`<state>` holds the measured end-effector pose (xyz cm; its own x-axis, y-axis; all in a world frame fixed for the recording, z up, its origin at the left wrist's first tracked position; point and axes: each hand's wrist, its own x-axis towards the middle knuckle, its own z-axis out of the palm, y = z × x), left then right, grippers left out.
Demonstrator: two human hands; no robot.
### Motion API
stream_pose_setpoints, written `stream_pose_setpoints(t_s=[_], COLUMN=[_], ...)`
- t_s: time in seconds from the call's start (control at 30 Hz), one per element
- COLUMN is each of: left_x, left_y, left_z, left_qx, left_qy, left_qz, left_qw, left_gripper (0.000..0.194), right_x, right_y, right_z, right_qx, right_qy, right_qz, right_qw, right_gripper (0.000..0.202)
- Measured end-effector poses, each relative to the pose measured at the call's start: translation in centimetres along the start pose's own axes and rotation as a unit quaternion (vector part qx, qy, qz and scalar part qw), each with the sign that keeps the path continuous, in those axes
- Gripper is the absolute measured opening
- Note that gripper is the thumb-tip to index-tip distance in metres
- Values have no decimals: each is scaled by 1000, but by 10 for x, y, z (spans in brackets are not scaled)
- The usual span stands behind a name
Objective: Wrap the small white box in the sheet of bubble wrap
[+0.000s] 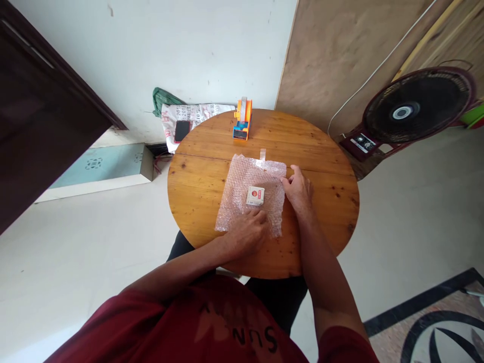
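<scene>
A sheet of bubble wrap (235, 191) lies flat on the round wooden table (196, 176). On the middle of the sheet rests a small white box (255, 195) with red print. My left hand (249, 229) is just on the near side of the box, over the lower part of the sheet. Its fingers are curled, and whatever may be in them is hidden. At the sheet's right edge is my right hand (298, 190), thumb at the edge and index finger stretched away from it. A strip of clear tape (262, 155) sticks out past the sheet's far edge.
An orange and blue tape dispenser (242, 121) stands at the table's far edge. Behind the table, a phone (182, 131) lies on a printed white sack (200, 113), beside a green bag (166, 101). A large dark fan (416, 108) stands to the right.
</scene>
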<state>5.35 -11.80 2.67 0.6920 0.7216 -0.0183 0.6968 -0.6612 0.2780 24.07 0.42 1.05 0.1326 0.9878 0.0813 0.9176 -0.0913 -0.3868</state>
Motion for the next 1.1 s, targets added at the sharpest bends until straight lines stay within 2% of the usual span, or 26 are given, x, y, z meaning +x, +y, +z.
stream_pose_setpoints(t_s=[0.1, 0.27, 0.4, 0.57, 0.67, 0.77, 0.87, 0.97, 1.1], left_x=[8, 24, 28, 24, 26, 29, 30, 31, 32], left_y=[2, -2, -1, -1, -5, -8, -9, -7, -5], left_z=[2, 7, 15, 28, 37, 45, 49, 48, 43], left_qx=[-11, -4, 16, 7, -13, -13, -18, -37, -57], left_qy=[4, 52, 64, 119, 157, 145, 121, 108, 83], left_qz=[2, -28, -19, 46, 69, 80, 83, 73, 69], left_qw=[1000, 998, 998, 992, 985, 986, 989, 991, 993], left_gripper=[17, 19, 16, 23, 36, 43, 44, 45, 50], right_x=[0, 1, 0, -1, -4, -9, -14, -15, -10], right_y=[-1, 0, 1, 2, 2, 0, -4, -7, -4], right_z=[-1, -3, -3, -4, -11, -19, -20, -14, -6], right_qx=[6, 9, 3, -9, 34, 165, 265, 238, 131], right_qy=[-6, -3, 13, 13, 10, 13, -20, -44, -10], right_qz=[3, 6, 0, -12, -15, -63, -112, -121, -67], right_qw=[1000, 1000, 1000, 1000, 999, 984, 957, 963, 989], right_gripper=[54, 52, 49, 16, 10, 13, 19, 19, 23])
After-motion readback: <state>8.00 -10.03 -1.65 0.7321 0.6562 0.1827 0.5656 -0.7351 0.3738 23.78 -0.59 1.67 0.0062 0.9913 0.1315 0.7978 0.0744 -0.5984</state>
